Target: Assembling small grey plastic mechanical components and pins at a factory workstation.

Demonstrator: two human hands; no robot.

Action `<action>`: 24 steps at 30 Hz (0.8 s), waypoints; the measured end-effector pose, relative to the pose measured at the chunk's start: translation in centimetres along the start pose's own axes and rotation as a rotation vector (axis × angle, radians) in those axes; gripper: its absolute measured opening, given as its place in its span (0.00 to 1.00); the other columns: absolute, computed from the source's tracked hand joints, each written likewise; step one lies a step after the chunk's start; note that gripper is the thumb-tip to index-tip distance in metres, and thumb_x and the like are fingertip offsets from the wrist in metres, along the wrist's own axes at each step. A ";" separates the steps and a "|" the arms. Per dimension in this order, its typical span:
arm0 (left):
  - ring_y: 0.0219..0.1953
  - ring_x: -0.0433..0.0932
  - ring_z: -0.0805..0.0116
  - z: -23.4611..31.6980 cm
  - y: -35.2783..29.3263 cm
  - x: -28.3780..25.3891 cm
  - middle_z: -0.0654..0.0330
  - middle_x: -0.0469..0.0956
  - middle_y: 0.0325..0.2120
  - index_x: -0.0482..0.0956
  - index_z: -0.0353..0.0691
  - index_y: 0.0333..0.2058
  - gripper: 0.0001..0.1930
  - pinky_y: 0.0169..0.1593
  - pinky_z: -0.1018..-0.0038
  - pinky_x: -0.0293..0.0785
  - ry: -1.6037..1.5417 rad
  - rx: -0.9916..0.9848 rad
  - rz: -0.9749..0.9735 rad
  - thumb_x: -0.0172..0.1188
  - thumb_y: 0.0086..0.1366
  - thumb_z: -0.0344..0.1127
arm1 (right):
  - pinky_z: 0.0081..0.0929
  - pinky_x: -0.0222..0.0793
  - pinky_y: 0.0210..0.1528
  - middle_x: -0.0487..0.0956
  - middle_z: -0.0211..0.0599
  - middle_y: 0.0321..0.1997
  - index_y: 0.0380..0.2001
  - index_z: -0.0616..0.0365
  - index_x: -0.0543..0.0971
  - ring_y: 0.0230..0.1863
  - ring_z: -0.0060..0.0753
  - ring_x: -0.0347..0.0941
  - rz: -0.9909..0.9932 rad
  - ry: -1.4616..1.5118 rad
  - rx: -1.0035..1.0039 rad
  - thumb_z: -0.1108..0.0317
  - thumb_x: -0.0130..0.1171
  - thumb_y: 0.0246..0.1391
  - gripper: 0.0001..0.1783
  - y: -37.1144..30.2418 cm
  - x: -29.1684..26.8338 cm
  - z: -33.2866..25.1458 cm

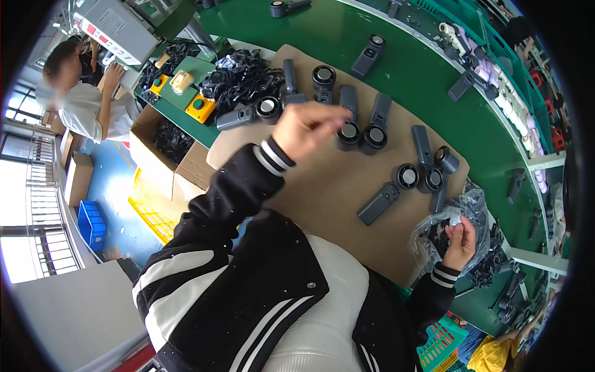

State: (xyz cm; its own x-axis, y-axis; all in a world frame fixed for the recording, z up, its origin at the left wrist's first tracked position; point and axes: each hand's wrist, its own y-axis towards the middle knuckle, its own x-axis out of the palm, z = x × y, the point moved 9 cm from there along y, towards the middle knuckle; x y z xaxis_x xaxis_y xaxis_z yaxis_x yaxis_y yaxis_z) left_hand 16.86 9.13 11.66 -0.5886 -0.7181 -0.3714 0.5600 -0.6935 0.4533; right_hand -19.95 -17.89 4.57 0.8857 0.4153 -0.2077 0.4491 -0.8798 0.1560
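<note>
Presently, the left hand (308, 131) hangs half-curled by gray gadgets (374, 137), its contents unclear. The right hand (460, 248) pinches a whitish scrap (455, 220).

The bench (334, 28) is showing plain green beneath a brown board (328, 198); handheld devices (379, 204) are displaying dark grey with silvery discs (407, 177); the jacket (232, 198) is pairing black with white stripes; a crate (92, 226) is showing blue.
</note>
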 end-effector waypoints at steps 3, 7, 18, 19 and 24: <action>0.23 0.67 0.74 1.1 -2.7 6.5 0.61 0.77 0.28 0.83 0.36 0.43 0.11 0.29 0.79 0.64 -0.222 0.009 -0.209 0.58 0.61 0.23 | 0.21 0.75 0.39 0.76 0.32 0.34 0.46 0.61 0.78 0.31 0.23 0.71 -0.129 -0.042 -0.002 0.74 0.52 0.62 0.11 -0.1 2.4 -1.5; 0.24 0.68 0.73 -0.6 -4.4 12.0 0.61 0.76 0.28 0.82 0.37 0.43 0.12 0.31 0.79 0.66 -0.442 -0.055 -0.205 0.56 0.60 0.22 | 0.22 0.75 0.40 0.76 0.33 0.34 0.46 0.62 0.78 0.32 0.23 0.72 -0.216 0.032 0.054 0.75 0.52 0.62 0.11 -1.1 5.2 -1.6; 0.28 0.68 0.77 -4.4 -7.2 16.5 0.66 0.74 0.28 0.76 0.38 0.49 0.15 0.35 0.81 0.68 -0.530 -0.452 -0.242 0.55 0.62 0.22 | 0.23 0.77 0.39 0.75 0.36 0.35 0.44 0.62 0.73 0.31 0.25 0.73 -0.359 0.204 0.210 0.79 0.53 0.59 0.09 -2.9 14.0 -1.1; 0.28 0.69 0.77 -4.3 -7.4 16.9 0.66 0.74 0.28 0.76 0.37 0.47 0.13 0.35 0.81 0.68 -0.515 -0.450 -0.286 0.55 0.62 0.23 | 0.23 0.77 0.38 0.75 0.36 0.34 0.44 0.62 0.72 0.30 0.25 0.73 -0.366 0.214 0.225 0.79 0.53 0.59 0.09 -2.9 14.2 -0.8; 0.32 0.70 0.79 -5.0 -8.4 18.3 0.65 0.75 0.32 0.75 0.35 0.42 0.08 0.39 0.83 0.68 -0.596 -0.494 -0.382 0.55 0.65 0.23 | 0.21 0.76 0.35 0.75 0.36 0.34 0.44 0.62 0.72 0.29 0.25 0.73 -0.395 0.208 0.240 0.78 0.53 0.59 0.09 -3.5 14.8 -0.2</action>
State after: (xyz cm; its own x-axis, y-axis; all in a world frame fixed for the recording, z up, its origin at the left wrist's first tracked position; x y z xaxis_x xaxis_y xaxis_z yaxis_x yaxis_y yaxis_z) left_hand 4.31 1.49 -2.96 -0.9185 -0.3757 0.1231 0.3694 -0.9265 -0.0714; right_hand -8.40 -8.58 1.13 0.6696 0.7427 -0.0058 0.7362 -0.6647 -0.1271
